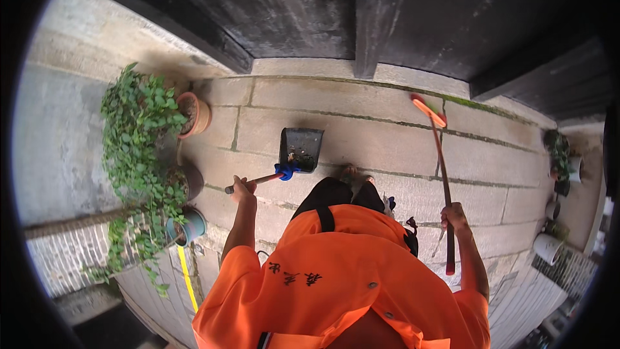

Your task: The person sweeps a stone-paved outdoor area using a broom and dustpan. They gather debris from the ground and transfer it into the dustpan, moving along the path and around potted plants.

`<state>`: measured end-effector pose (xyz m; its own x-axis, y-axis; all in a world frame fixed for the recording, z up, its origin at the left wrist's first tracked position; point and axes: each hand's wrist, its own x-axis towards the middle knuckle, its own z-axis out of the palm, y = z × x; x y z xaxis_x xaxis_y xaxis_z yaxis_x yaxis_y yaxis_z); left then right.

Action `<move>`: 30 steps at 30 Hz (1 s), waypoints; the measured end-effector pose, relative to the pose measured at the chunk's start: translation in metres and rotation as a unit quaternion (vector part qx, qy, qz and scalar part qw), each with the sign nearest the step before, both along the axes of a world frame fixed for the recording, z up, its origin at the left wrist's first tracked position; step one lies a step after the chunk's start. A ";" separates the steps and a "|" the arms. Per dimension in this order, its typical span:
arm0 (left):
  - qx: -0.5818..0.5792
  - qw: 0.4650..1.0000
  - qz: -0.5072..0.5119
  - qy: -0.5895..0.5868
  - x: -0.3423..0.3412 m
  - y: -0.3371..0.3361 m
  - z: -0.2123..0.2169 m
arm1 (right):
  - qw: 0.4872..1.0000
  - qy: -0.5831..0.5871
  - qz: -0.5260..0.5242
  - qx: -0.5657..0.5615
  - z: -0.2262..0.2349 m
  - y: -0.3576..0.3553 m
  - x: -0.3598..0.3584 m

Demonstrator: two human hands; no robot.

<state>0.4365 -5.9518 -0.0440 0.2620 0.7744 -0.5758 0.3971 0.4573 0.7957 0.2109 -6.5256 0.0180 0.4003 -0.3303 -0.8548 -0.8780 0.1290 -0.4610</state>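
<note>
My left hand (243, 189) is closed around the stick handle of a black dustpan (303, 141). A blue wrapping (285, 170) covers the joint where the handle meets the pan. Some small debris lies inside the pan, too small to make out. On the other side, my right hand (454, 215) grips the long dark-red shaft of a broom (440, 155). Its orange-red head (429, 111) rests against the paving near the foot of the dark wall, well to the right of the dustpan.
Leafy potted plants stand along the left, among them a terracotta pot (196, 115) and a blue-green pot (187, 227). More pots, including a white pot (547, 247), line the right. Dark wooden panels (284, 13) rise ahead above stone paving (361, 136) with mossy joints.
</note>
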 end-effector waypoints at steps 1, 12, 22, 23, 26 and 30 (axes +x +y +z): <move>0.005 1.000 0.021 0.008 -0.008 0.007 0.004 | 0.999 0.018 0.015 0.022 0.018 0.012 0.018; 0.042 0.981 0.177 0.060 -0.018 0.097 -0.036 | 0.907 -0.114 0.326 0.242 -0.013 0.168 0.263; 0.026 0.966 0.249 0.066 0.007 0.175 -0.034 | 0.855 -0.138 0.383 0.321 -0.064 0.432 0.563; 0.018 0.970 0.233 0.066 0.017 0.178 -0.030 | 0.855 -0.144 0.396 0.303 -0.077 0.437 0.576; 0.003 0.978 0.202 0.055 0.040 0.188 -0.033 | 0.861 -0.158 0.419 0.243 -0.100 0.437 0.590; -0.010 0.979 0.186 0.082 0.073 0.203 -0.060 | 0.919 -0.079 0.324 0.211 -0.098 0.309 0.505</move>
<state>0.5092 -5.7488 -0.1037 -0.1334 0.7865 -0.6029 0.3210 0.6099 0.7246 0.7156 -6.2167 -0.0803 0.5257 0.3680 -0.7669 -0.7602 -0.2013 -0.6177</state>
